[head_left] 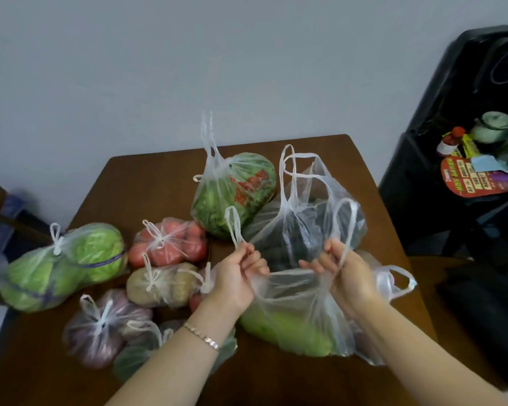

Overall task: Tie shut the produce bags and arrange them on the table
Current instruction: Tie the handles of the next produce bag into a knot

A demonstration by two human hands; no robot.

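Observation:
A clear plastic bag of pale green produce (pixel 291 329) lies near the front right of the brown table (pixel 147 183). My left hand (pixel 238 276) grips its left handle loop and my right hand (pixel 343 273) grips its right handle loop, holding both up and apart. Behind it sits an untied bag of dark vegetables (pixel 308 227). A bag of leafy greens (pixel 235 191) stands further back. Tied bags lie to the left: cabbage (pixel 65 265), tomatoes (pixel 170 244), potatoes (pixel 159 285) and purple onions (pixel 103 329).
Another small bag (pixel 393 281) sits at the table's right edge behind my right hand. A black cabinet (pixel 440 159) with a teapot and packets stands to the right. A grey wall rises behind the table. A dark chair with cloth is at the far left.

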